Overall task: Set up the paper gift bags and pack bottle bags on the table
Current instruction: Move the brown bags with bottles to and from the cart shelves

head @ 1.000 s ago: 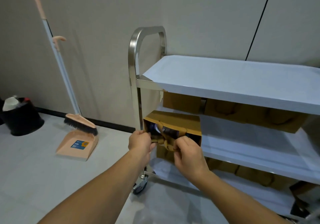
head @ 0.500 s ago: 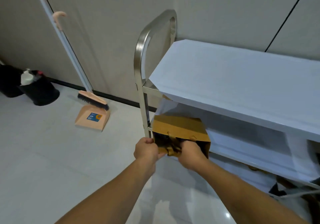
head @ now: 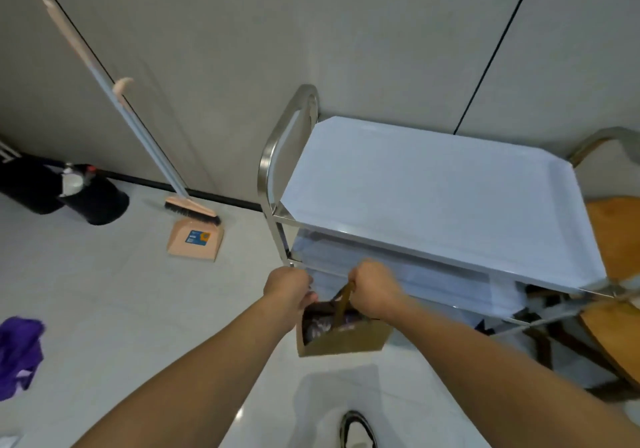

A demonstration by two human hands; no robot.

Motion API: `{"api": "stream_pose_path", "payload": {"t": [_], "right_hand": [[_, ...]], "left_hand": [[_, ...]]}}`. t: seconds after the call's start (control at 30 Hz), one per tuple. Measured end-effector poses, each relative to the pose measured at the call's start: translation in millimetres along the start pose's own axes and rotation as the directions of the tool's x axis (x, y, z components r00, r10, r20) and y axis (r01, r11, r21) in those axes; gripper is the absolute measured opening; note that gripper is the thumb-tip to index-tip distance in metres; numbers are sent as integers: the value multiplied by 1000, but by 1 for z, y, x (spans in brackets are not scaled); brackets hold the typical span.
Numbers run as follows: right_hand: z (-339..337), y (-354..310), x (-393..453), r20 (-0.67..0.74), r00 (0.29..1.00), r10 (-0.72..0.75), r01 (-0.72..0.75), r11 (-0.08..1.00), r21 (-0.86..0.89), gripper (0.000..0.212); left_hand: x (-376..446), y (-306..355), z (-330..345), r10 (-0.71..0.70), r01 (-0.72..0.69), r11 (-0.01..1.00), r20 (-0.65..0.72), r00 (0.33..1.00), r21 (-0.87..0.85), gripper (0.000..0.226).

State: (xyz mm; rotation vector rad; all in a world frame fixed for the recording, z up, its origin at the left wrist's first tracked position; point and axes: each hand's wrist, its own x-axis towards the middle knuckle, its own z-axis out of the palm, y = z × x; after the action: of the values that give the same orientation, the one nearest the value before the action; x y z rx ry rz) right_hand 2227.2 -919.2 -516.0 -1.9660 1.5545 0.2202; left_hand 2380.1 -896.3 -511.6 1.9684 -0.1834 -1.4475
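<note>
Head view: at lower centre of the frame, a brown paper gift bag (head: 343,338) hangs above the floor beside the steel cart (head: 446,198). The right hand (head: 375,290) is curled around its handle; the left hand (head: 289,288) pinches the bag's near rim. Broom and dustpan (head: 194,236) stand centre left.
</note>
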Motion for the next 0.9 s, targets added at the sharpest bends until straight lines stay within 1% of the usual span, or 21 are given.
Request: {"api": "stream_pose_path", "payload": {"t": [0.03, 0.07, 0.1, 0.17, 0.23, 0.3, 0.4, 0.47, 0.5, 0.57, 0.63, 0.67, 0.73, 0.77, 0.9], "right_hand": [[-4, 0, -14, -21, 1000, 6, -5, 998, 66, 32], [-19, -1, -39, -58, 998, 22, -11, 984, 175, 34], [-29, -3, -56, -63, 998, 33, -15, 963, 267, 34], [-47, -7, -80, -58, 998, 31, -9, 937, 350, 28], [-71, -6, -131, -90, 994, 64, -25, 921, 389, 27], [-85, -3, -184, -114, 985, 126, -68, 908, 414, 25], [-96, 10, -264, -131, 956, 261, -178, 877, 447, 19], [-100, 16, -311, -168, 926, 338, -229, 857, 462, 8], [-102, 19, -334, -204, 905, 374, -246, 850, 467, 7], [-108, 32, -381, -305, 835, 458, -295, 840, 455, 16], [-111, 53, -430, -386, 754, 532, -337, 817, 467, 12], [-112, 63, -455, -423, 710, 563, -353, 804, 478, 9], [-108, 89, -504, -473, 605, 640, -401, 759, 513, 8], [-102, 100, -529, -481, 551, 682, -423, 725, 544, 10], [-64, 155, -636, -442, 354, 824, -481, 566, 670, 10]], "left_hand": [[-17, 8, -1, 10, -11, 1000, 13, 1000, 18, 22], [-44, 22, -1, 50, -53, 997, 39, 998, 62, 22], [-64, 30, 0, 86, -92, 990, 62, 994, 107, 20], [-92, 41, 5, 166, -193, 957, 135, 977, 218, 14], [-138, 45, 12, 273, -341, 874, 231, 934, 346, 14], [-177, 41, 18, 401, -521, 726, 338, 851, 450, 16], [-230, 26, 30, 537, -724, 434, 491, 685, 536, 17], [-266, 10, 39, 541, -794, 231, 604, 585, 563, 14], [-285, 2, 44, 524, -818, 131, 661, 536, 560, 15], [-325, -14, 59, 492, -858, -57, 763, 420, 510, 20], [-367, -32, 78, 468, -884, -214, 838, 280, 415, 26], [-389, -41, 88, 447, -893, -270, 869, 215, 360, 26], [-434, -65, 108, 381, -896, -363, 918, 109, 257, 27], [-455, -78, 118, 344, -892, -400, 937, 67, 211, 29], [-538, -150, 164, 184, -864, -503, 980, -82, 22, 35]]}}
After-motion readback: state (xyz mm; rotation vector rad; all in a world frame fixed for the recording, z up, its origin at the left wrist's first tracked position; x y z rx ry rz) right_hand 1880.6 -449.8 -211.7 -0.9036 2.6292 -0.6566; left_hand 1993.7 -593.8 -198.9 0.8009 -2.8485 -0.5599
